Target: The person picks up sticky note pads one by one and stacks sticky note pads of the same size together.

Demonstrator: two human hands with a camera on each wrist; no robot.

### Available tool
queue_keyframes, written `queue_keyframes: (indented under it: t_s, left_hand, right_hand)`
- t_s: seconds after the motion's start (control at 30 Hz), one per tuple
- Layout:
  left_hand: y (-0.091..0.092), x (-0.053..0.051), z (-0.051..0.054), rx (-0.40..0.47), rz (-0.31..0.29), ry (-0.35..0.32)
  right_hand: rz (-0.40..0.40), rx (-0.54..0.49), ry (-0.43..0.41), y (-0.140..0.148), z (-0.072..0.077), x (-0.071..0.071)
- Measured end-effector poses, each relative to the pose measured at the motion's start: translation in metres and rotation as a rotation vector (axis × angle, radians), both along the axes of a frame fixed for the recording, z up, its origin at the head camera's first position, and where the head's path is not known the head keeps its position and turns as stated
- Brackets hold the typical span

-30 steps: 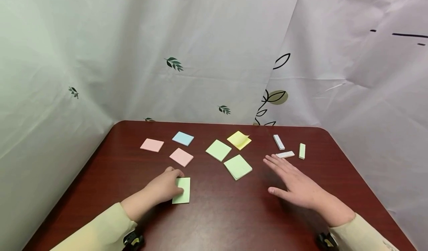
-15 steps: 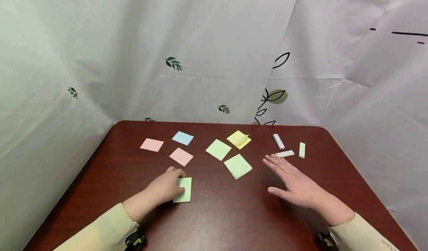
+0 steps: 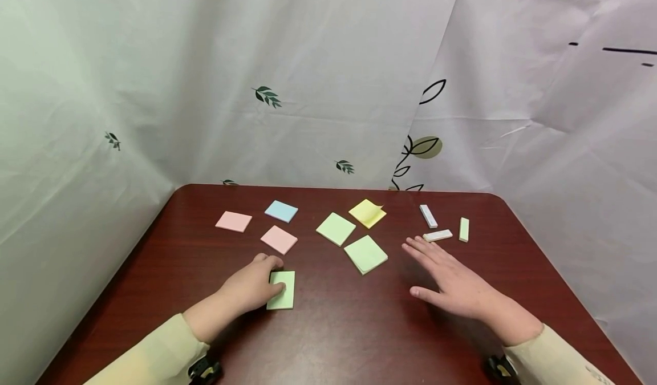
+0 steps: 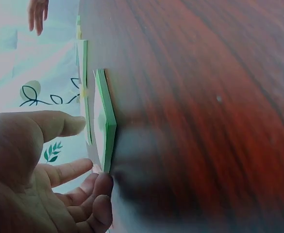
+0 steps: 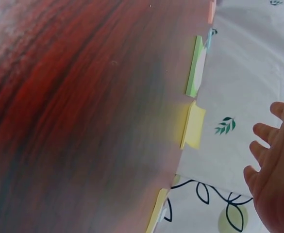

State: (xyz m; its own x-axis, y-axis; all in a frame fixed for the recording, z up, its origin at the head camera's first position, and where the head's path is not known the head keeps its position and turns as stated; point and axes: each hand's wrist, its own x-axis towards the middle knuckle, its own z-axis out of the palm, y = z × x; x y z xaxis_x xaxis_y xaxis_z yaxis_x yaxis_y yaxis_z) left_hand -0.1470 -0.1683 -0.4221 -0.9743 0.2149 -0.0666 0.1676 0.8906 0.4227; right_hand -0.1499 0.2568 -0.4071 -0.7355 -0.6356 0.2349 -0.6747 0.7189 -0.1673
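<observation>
In the head view, my left hand point(image 3: 246, 287) is at the left side of a light green note pad point(image 3: 287, 296) lying on the table, its thumb over the top. The left wrist view shows the left hand point(image 4: 30, 170) with fingertips at the near end of the green pad point(image 4: 107, 131) and the thumb apart from its face. My right hand point(image 3: 457, 285), fingers extended and thumb spread, holds nothing; its fingertips are beside a white strip point(image 3: 438, 235). The right wrist view catches part of the right hand point(image 5: 280, 165).
On the dark red table point(image 3: 339, 339), farther back, are pink pads point(image 3: 233, 222) point(image 3: 279, 240), a blue pad point(image 3: 281, 211), green pads point(image 3: 336, 229) point(image 3: 365, 254), a yellow pad point(image 3: 366, 213) with a lifted sheet, another white strip point(image 3: 428, 216) and a pale green strip point(image 3: 464, 230). Patterned cloth point(image 3: 308, 134) hangs behind.
The green pad by my left hand has shifted slightly right. The left hand has since drawn back a little to the left, exposing more of the pad. The right hand has barely moved.
</observation>
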Motion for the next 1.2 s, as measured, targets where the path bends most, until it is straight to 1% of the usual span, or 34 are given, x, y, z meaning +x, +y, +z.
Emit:
queue_keyframes:
  t_s: [0.07,0.13,0.23,0.4,0.5,0.7,0.83,1.03,1.2]
  left_hand:
    - [-0.002,0.000,0.002,-0.012,-0.031,0.020]
    - [-0.005,0.001,0.005,-0.018,-0.076,0.050]
    - [-0.008,0.001,0.010,-0.041,-0.165,0.104]
    - [-0.012,0.004,0.012,-0.169,-0.345,0.200]
    - [-0.012,0.007,0.010,-0.223,-0.420,0.238]
    - [-0.012,0.009,0.006,-0.248,-0.482,0.301]
    - [-0.012,0.008,0.004,-0.270,-0.520,0.318]
    - [-0.011,0.006,0.002,-0.287,-0.541,0.347]
    - [-0.009,0.005,0.002,-0.298,-0.551,0.355]
  right_hand:
    - [-0.001,0.002,-0.001,0.000,0.000,0.000]
    - [-0.004,0.005,-0.006,0.000,0.000,0.000]
    - [-0.008,0.009,-0.011,-0.001,-0.001,0.000]
    - [-0.011,0.014,-0.013,-0.002,0.000,0.000]
    - [-0.003,0.012,-0.012,-0.002,0.001,0.000]
    - [0.015,0.003,-0.004,-0.003,0.001,0.001]
    - [0.020,0.006,0.003,-0.003,0.000,0.001]
    - [0.030,0.002,0.018,-0.001,0.001,0.002]
    - [0.030,-0.003,0.020,0.000,0.001,0.004]
